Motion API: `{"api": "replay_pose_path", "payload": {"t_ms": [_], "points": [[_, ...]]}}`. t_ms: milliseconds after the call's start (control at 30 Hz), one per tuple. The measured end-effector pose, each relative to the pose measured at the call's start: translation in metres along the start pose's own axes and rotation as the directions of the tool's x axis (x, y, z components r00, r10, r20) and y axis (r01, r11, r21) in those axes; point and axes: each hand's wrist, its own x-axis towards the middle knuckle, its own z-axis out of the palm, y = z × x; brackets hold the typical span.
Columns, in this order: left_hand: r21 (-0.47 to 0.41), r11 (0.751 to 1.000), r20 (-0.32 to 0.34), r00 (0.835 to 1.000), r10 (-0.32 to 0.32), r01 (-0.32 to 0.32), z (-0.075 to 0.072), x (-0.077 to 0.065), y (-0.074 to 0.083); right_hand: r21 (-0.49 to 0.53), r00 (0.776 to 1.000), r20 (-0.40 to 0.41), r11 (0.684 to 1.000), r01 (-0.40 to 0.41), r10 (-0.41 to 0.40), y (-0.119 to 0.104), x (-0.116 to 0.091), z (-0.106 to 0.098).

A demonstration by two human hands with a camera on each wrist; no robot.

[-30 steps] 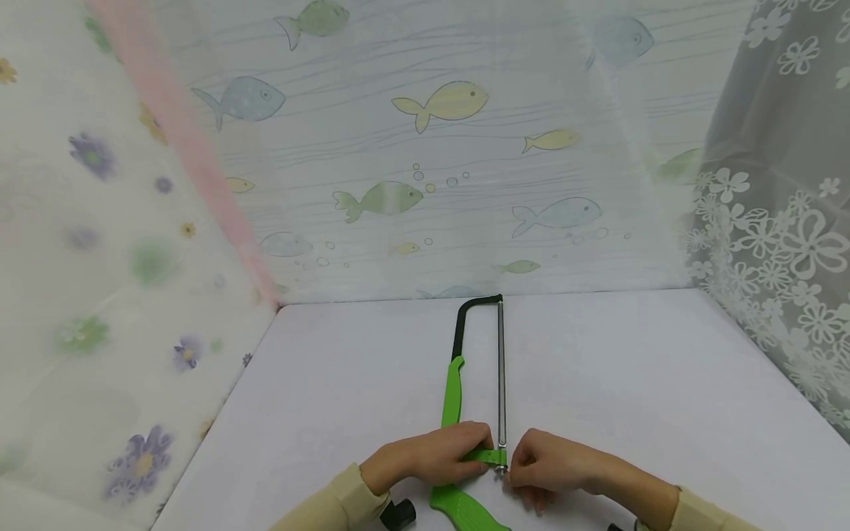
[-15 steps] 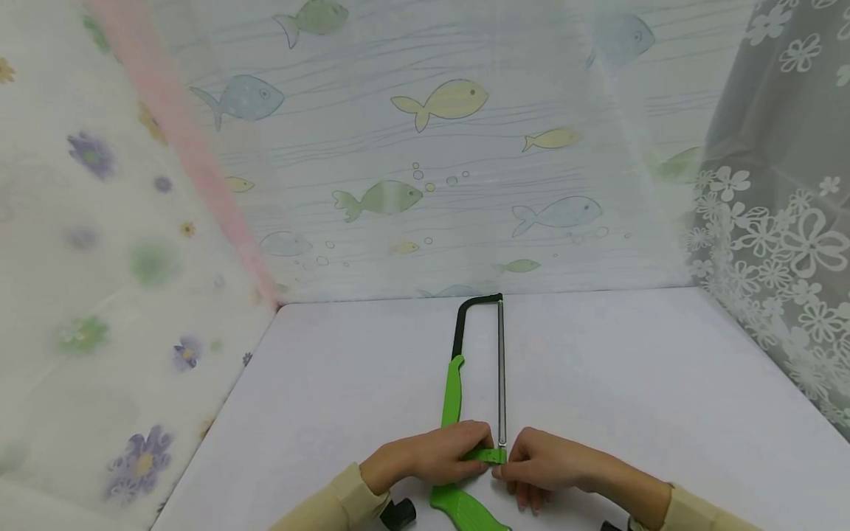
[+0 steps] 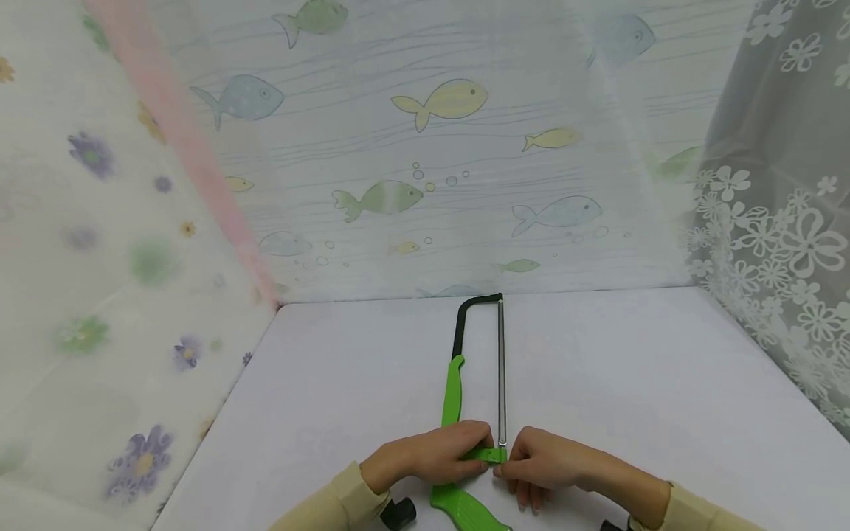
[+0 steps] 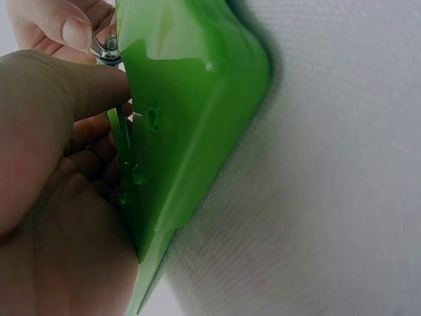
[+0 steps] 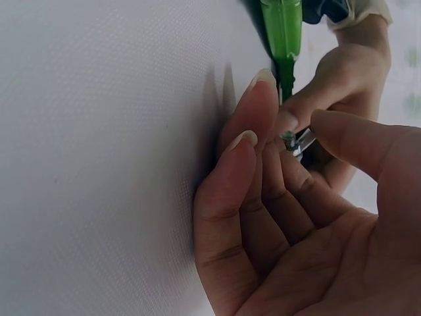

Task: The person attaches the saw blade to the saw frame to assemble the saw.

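A hacksaw with a green handle and black front bow lies on the white table, its blade on the right side. My left hand grips the green frame by the short arm at the blade's near end. Just right of it, my right hand pinches the wing nut on the threaded tensioning bolt between thumb and index finger. In the right wrist view, part of the wing nut shows by the thumb tip, and the other fingers are loosely curled. The head view hides the nut behind the right fingers.
The white tabletop extends around the saw. A fish-print curtain hangs behind it, a flowered sheet on the left and a lace-patterned sheet on the right. A black wrist-camera mount sits beneath the left wrist.
My right hand has shifted slightly left onto the wing nut, which showed beside its fingers a second ago. The left hand and hacksaw stay in place.
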Motion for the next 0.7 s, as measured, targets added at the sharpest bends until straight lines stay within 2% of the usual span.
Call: {"api": "replay_pose_path", "payload": {"t_ms": [700], "points": [[0.005, 1.000, -0.007, 1.000, 0.001, -0.001, 0.0009, 0.0003, 0.0005, -0.002, 1.000, 0.006, 1.000, 0.022, -0.022, 0.0040, -0.0061, -0.0085]]}}
